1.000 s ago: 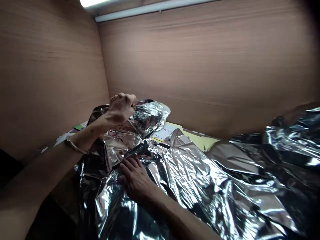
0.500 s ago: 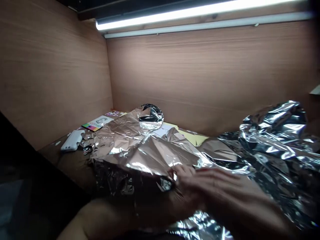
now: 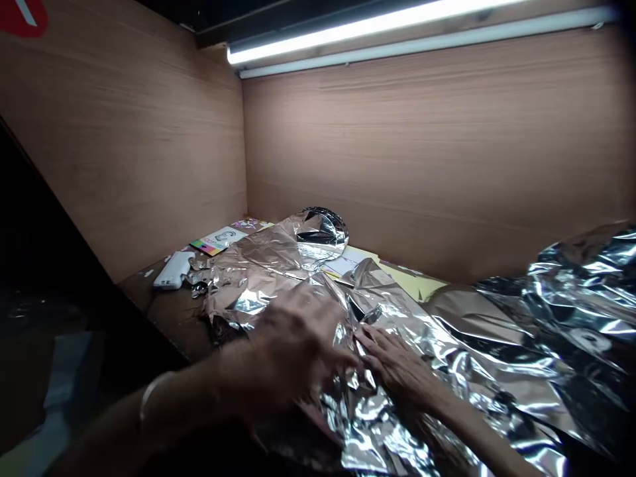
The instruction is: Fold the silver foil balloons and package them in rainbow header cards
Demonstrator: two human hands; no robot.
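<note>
Crinkled, mirror-shiny foil sheet [image 3: 265,255] under & around both hands, spreading fwd & R of grip, cut off far R. R hand [image 3: 397,364] on it, fingers slightly bent; pinching or not, can't tell. L hand [image 3: 293,341] just beside, motion-blurred, grip unreadable. Smooth white obj [image 3: 173,270] fwd-L of grip; yellow paper [image 3: 407,281] beyond, partly hidden by foil.

White gadget [image 3: 175,270] here on the left, bright-edged booklet [image 3: 217,240] just beyond it, yellow paper [image 3: 408,281] along the far wooden wall [image 3: 432,146], lit tube [image 3: 368,28] glowing above!
</note>
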